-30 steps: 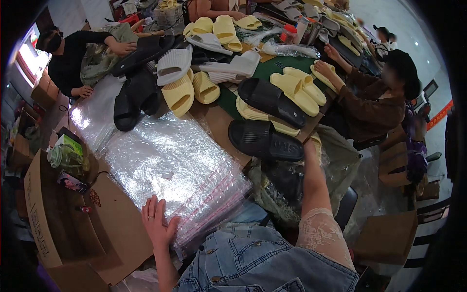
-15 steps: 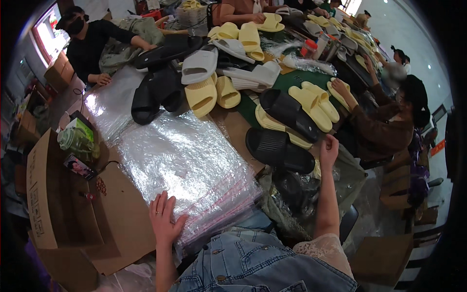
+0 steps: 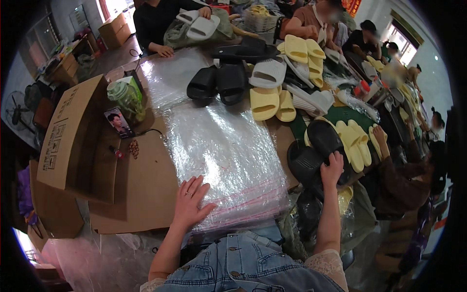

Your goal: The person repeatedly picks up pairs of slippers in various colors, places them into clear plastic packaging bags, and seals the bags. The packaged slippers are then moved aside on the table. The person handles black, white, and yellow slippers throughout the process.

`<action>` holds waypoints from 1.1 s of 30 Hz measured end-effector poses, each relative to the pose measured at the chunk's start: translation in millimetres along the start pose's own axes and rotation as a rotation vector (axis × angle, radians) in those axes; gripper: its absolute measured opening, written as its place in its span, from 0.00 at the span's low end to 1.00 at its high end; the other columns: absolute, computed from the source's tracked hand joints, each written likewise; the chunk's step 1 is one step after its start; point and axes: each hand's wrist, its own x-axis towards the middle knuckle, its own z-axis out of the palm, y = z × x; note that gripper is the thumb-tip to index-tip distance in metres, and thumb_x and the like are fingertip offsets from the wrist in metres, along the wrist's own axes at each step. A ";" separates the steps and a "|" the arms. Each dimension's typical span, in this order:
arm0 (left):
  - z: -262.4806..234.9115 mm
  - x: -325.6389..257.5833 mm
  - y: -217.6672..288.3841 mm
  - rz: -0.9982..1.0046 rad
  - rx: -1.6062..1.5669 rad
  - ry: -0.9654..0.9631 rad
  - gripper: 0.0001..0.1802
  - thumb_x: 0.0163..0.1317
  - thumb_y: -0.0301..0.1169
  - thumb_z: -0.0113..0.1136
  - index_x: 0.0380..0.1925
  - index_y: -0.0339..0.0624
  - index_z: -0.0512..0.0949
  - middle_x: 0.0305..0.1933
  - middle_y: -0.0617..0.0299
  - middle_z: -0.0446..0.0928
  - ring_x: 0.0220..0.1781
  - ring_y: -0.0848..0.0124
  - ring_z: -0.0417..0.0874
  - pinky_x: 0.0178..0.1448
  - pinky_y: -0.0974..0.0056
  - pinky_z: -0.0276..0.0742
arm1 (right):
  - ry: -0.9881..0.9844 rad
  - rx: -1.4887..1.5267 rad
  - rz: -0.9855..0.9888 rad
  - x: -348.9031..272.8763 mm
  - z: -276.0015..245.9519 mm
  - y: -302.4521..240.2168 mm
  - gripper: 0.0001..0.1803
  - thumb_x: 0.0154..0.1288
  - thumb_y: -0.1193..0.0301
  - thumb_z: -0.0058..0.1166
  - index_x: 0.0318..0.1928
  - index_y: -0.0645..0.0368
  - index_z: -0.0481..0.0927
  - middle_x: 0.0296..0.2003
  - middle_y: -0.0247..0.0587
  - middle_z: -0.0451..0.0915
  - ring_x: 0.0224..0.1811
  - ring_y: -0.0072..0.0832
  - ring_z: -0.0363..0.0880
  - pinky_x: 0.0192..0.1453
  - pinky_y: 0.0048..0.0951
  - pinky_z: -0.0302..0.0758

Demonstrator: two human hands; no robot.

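Remote feed here: left hand [image 3: 192,203] lies flat on the stack of clear plastic bags [image 3: 224,160], fingers spread wide, holding nothing. Right hand [image 3: 332,171] has its fingers bent onto a black slipper [image 3: 325,136]; I can't tell if that's an actual grip or just a touch. That slipper sits right of the bags, w/ a second black slipper [image 3: 301,163] at its left and a pair of yellow slippers [image 3: 359,151] at its right.

Risks, imo: bags look slick, so a sideways push from the palm could fan the stack or slide some off the near edge. If the fingertips only have the slipper's rim, it could twist loose; dragging it might also shove its neighbours. The cord [image 3: 153,130] by the phone [image 3: 118,122] runs to the bags, so a snag's poss. & could topple the phone.

Writing: dark print on the side of the cardboard box [image 3: 73,131], which I won't copy. Red banner [image 3: 351,6] at the back: too small for me to read. No legible lettering on the slippers afaict.
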 end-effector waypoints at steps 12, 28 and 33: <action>-0.8 -2.7 1.0 -0.044 -0.017 0.000 0.33 0.57 0.52 0.70 0.60 0.49 0.80 0.74 0.54 0.70 0.76 0.50 0.66 0.78 0.40 0.56 | 0.007 0.710 0.011 -3.2 -56.8 -111.5 0.27 0.59 0.84 0.57 0.61 0.68 0.78 0.55 0.44 0.83 0.59 0.35 0.80 0.64 0.35 0.74; 0.3 -1.1 2.3 -0.055 -0.004 0.017 0.33 0.57 0.52 0.69 0.60 0.48 0.80 0.73 0.52 0.71 0.76 0.49 0.67 0.78 0.41 0.58 | -0.512 0.422 -0.131 -4.3 56.7 -233.9 0.17 0.55 0.66 0.66 0.36 0.69 0.79 0.39 0.64 0.78 0.45 0.58 0.80 0.52 0.52 0.77; -1.8 0.8 3.5 -0.052 -0.015 0.012 0.31 0.58 0.51 0.69 0.59 0.48 0.80 0.72 0.53 0.71 0.76 0.50 0.66 0.79 0.41 0.57 | -0.239 0.747 -0.010 -15.1 46.3 -200.8 0.13 0.50 0.75 0.59 0.36 0.72 0.78 0.40 0.65 0.79 0.45 0.67 0.76 0.51 0.55 0.74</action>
